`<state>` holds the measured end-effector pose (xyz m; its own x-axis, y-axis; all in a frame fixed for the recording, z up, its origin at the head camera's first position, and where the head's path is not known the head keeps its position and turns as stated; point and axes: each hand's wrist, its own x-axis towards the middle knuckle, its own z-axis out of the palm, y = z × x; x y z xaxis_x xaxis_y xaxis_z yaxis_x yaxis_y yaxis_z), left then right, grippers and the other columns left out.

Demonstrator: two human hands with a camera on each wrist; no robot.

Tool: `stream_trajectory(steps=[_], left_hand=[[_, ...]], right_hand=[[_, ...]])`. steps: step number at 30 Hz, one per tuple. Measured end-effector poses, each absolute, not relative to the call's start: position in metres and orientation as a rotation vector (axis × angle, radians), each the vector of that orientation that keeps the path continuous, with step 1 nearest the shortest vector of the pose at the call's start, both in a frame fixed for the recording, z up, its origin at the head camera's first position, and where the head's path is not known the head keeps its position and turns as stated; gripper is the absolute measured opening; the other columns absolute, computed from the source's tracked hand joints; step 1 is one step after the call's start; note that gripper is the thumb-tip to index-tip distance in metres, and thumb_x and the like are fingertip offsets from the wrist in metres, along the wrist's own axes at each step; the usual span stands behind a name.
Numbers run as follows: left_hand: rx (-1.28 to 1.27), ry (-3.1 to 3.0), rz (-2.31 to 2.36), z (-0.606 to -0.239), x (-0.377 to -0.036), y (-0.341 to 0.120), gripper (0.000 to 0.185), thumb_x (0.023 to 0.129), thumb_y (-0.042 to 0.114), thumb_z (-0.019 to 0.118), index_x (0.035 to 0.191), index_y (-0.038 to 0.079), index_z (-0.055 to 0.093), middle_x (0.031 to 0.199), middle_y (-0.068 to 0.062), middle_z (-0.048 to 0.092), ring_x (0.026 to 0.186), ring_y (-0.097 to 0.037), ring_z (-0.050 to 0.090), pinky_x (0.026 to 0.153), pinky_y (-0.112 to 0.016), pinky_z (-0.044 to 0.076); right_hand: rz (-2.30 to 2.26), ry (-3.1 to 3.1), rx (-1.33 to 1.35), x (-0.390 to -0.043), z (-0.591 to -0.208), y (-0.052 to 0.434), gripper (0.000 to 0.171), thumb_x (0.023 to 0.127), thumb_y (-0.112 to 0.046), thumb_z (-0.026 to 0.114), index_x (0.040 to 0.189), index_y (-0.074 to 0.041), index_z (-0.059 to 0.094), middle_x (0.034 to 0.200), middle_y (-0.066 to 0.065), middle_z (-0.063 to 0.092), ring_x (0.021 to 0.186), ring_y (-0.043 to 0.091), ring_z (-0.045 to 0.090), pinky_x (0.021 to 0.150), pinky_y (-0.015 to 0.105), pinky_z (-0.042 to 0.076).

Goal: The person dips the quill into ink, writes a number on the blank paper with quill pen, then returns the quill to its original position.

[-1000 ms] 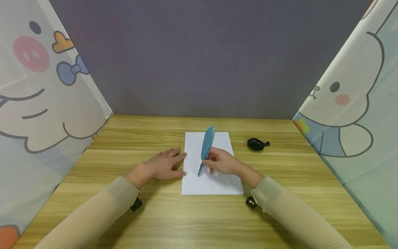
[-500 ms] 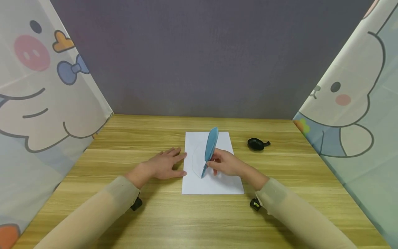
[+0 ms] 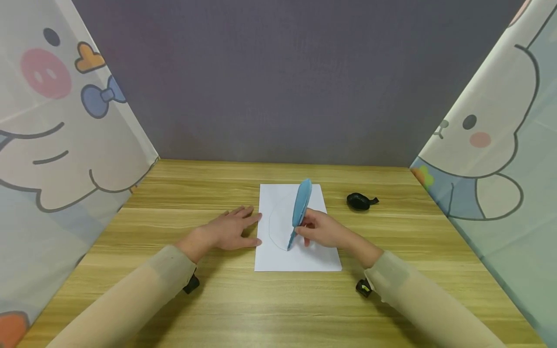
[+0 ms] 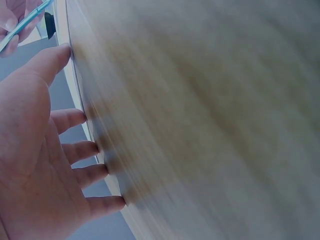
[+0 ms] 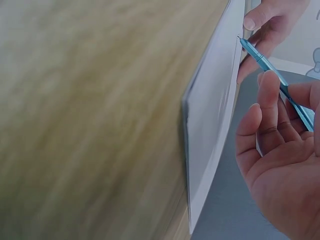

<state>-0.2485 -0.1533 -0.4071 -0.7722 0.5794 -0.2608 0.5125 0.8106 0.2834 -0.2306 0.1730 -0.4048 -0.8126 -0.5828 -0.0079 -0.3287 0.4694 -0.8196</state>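
A blue feather-shaped pen (image 3: 301,203) is pinched between the thumb and fingers of my right hand (image 3: 325,230). It leans with its feather end up, and its tip meets the white paper (image 3: 283,262). From that tip a thin curved line (image 3: 269,226) runs up the left part of the sheet. My left hand (image 3: 229,231) rests at the paper's left edge with fingers spread, thumb and index fingertip touching the sheet. In the right wrist view the pen's slim blue barrel (image 5: 260,59) shows between the fingers; the left wrist view shows the left fingertips (image 4: 90,148) down on the surface.
A small black oval object with a short tail (image 3: 359,201) lies on the wood-grain table (image 3: 209,186), right of the paper. A grey panel (image 3: 283,82) stands behind the table, and cartoon-printed cloths (image 3: 65,159) flank both sides.
My right hand has moved the pen rightward and slightly toward me, and the curved line has grown longer along the bottom. My left hand has stayed in place.
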Motion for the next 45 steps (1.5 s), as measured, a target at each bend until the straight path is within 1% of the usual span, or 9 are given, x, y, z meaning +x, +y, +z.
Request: stream_trajectory(steps=[8,19,29,34,41,45], left_hand=[[0.827,2.660,0.274,-0.407,-0.249,-0.154,0.088,0.108,0.068,0.056,0.177,0.022,0.027,0.185,-0.015,0.014,0.171,-0.045,0.015,0.134,-0.071,0.019],[0.822,2.659,0.272,-0.406,-0.248,-0.153,0.087,0.108,0.067,0.057,0.177,0.022,0.027,0.185,-0.015,0.014,0.171,-0.045,0.015,0.135,-0.071,0.018],[0.822,2.659,0.280,-0.406,-0.247,-0.153,0.088,0.108,0.067,0.057,0.177,0.022,0.027,0.185,-0.015,0.014,0.171,-0.044,0.014,0.135,-0.071,0.018],[0.818,2.654,0.277,-0.405,-0.246,-0.152,0.088,0.108,0.066,0.057,0.177,0.022,0.026,0.185,-0.015,0.013,0.171,-0.044,0.014,0.135,-0.071,0.018],[0.814,2.647,0.286,-0.403,-0.245,-0.152,0.087,0.109,0.065,0.057,0.177,0.020,0.026,0.185,-0.016,0.013,0.171,-0.045,0.013,0.135,-0.071,0.018],[0.818,2.650,0.285,-0.404,-0.246,-0.152,0.087,0.109,0.065,0.057,0.177,0.020,0.027,0.185,-0.016,0.014,0.171,-0.045,0.014,0.135,-0.071,0.018]], right_hand=[[-1.274,2.428,-0.780,-0.229,-0.405,0.178,0.017,0.109,-0.014,0.065,0.119,0.000,0.064,0.099,0.020,0.076,0.075,0.018,0.070,0.068,0.033,0.060],[-1.272,2.423,-0.733,-0.228,-0.406,0.187,0.018,0.109,-0.014,0.065,0.119,0.000,0.064,0.103,0.019,0.078,0.076,0.019,0.070,0.072,0.035,0.060],[-1.275,2.427,-0.695,-0.227,-0.406,0.192,0.019,0.109,-0.015,0.066,0.120,0.001,0.064,0.105,0.020,0.078,0.076,0.020,0.070,0.072,0.032,0.060],[-1.303,2.407,-0.678,-0.228,-0.407,0.197,0.019,0.109,-0.013,0.065,0.121,0.002,0.063,0.106,0.020,0.077,0.076,0.020,0.070,0.072,0.033,0.060],[-1.286,2.440,-0.614,-0.227,-0.407,0.204,0.020,0.109,-0.016,0.066,0.121,0.000,0.064,0.103,0.017,0.077,0.076,0.018,0.070,0.070,0.032,0.058],[-1.288,2.446,-0.606,-0.226,-0.406,0.209,0.022,0.110,-0.016,0.065,0.123,0.001,0.063,0.100,0.016,0.077,0.077,0.018,0.069,0.069,0.032,0.057]])
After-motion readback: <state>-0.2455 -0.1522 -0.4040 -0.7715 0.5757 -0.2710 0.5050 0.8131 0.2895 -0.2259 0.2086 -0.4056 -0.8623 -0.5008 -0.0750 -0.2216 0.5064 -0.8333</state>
